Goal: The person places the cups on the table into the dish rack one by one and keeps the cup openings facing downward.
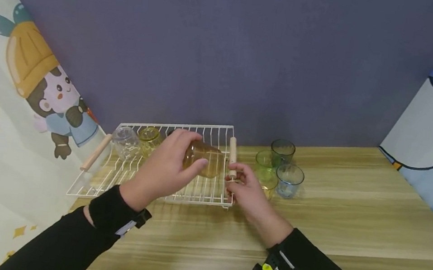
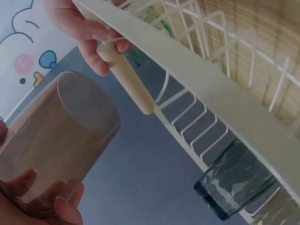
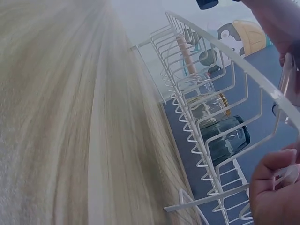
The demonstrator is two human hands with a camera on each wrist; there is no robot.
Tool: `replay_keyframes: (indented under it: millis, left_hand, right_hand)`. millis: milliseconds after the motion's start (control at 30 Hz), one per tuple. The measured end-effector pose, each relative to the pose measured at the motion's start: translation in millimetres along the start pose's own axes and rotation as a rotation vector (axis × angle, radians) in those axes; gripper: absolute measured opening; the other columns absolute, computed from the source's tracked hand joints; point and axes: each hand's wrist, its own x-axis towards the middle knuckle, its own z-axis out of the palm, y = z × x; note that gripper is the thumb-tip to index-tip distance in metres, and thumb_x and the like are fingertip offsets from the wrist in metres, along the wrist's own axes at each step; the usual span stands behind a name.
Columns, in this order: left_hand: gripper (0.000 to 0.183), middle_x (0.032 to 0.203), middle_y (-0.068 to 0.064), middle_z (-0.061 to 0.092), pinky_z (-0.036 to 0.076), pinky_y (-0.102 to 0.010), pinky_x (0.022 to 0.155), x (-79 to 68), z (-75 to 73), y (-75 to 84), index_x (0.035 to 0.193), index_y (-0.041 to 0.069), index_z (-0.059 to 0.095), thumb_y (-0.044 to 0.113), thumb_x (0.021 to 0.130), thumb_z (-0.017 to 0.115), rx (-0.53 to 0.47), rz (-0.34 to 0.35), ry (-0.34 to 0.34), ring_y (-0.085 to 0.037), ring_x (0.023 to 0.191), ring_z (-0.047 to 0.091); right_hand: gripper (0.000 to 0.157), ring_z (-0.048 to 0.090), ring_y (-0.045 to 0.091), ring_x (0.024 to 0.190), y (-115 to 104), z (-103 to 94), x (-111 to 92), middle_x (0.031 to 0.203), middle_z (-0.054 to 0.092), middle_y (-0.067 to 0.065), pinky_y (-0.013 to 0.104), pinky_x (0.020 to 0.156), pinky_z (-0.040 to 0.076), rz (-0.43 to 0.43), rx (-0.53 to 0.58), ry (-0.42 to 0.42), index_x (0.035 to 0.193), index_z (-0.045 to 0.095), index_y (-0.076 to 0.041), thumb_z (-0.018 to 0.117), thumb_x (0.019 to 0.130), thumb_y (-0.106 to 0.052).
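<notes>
My left hand (image 1: 165,162) grips a brownish, see-through glass (image 1: 213,162), tilted on its side above the right part of a white wire dish rack (image 1: 195,201). The left wrist view shows fingertips curled round the lower end of this glass (image 2: 65,136), its mouth facing up and away. My right hand (image 1: 251,194) holds the rack at the near end of its right wooden handle (image 1: 233,153), thumb and fingers pinching there. Inside the rack stand a clear glass (image 1: 125,141), a yellow glass (image 1: 149,139) and a dark glass (image 3: 227,140), which my left hand mostly hides in the head view.
On the wooden table (image 1: 346,207), right of the rack, stand a dark glass (image 1: 282,149), a green glass (image 1: 265,164), a pale blue glass (image 1: 289,181) and a yellowish one partly behind my right hand. A dark panel (image 1: 227,54) rises behind the rack; printed walls flank the table.
</notes>
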Motion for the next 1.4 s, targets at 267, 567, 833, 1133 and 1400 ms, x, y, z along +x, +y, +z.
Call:
replay_keyframes:
  millis: [267, 567, 833, 1133, 1400]
  left_hand:
    - [0.057, 0.126, -0.013, 0.055, 0.048, -0.041, 0.083, 15.2, -0.8, -6.2, 0.141, 0.002, 0.052, 0.041, 0.101, 0.064, 0.092, 0.012, -0.045, -0.023, 0.097, 0.053]
    - [0.055, 0.129, -0.017, 0.055, 0.049, -0.045, 0.089, 37.3, -2.3, -11.5, 0.141, 0.002, 0.053, 0.039, 0.101, 0.063, 0.208, 0.066, -0.069, -0.029, 0.106, 0.056]
    - [0.054, 0.124, -0.015, 0.055, 0.049, -0.045, 0.09, 75.1, -10.3, -20.2, 0.139, 0.004, 0.053, 0.043, 0.102, 0.062, 0.406, 0.14, -0.196, -0.032, 0.107, 0.055]
    - [0.049, 0.113, -0.009, 0.05, 0.046, -0.041, 0.083, 110.5, 4.0, -32.1, 0.139, 0.009, 0.053, 0.041, 0.103, 0.06, 0.435, 0.172, -0.353, -0.026, 0.095, 0.049]
    - [0.051, 0.113, -0.009, 0.042, 0.042, -0.041, 0.08, 117.0, 30.5, -44.9, 0.146, 0.014, 0.049, 0.041, 0.105, 0.059, 0.385, 0.066, -0.492, -0.026, 0.094, 0.045]
  right_hand:
    - [0.05, 0.052, 0.018, 0.066, 6.1, -0.2, -0.4, 0.115, 0.055, 0.027, 0.022, 0.051, 0.044, -0.054, -0.049, -0.001, 0.141, 0.048, -0.007, 0.057, 0.095, 0.009]
    - [0.051, 0.052, 0.022, 0.068, 9.2, -1.2, -0.4, 0.115, 0.054, 0.029, 0.021, 0.049, 0.044, -0.106, -0.092, -0.021, 0.142, 0.046, -0.004, 0.056, 0.094, 0.011]
    - [0.051, 0.053, 0.02, 0.069, 9.4, -1.0, -0.4, 0.117, 0.054, 0.029, 0.022, 0.05, 0.046, -0.133, -0.105, -0.037, 0.142, 0.045, -0.004, 0.056, 0.094, 0.01]
    - [0.053, 0.051, 0.018, 0.067, 7.8, -3.0, -1.5, 0.114, 0.054, 0.026, 0.021, 0.049, 0.044, -0.152, -0.116, -0.052, 0.141, 0.045, -0.003, 0.053, 0.091, 0.013]
    - [0.052, 0.052, 0.022, 0.069, 8.6, -4.0, -0.6, 0.115, 0.055, 0.026, 0.022, 0.049, 0.045, -0.142, -0.108, -0.067, 0.141, 0.046, -0.007, 0.054, 0.093, 0.011]
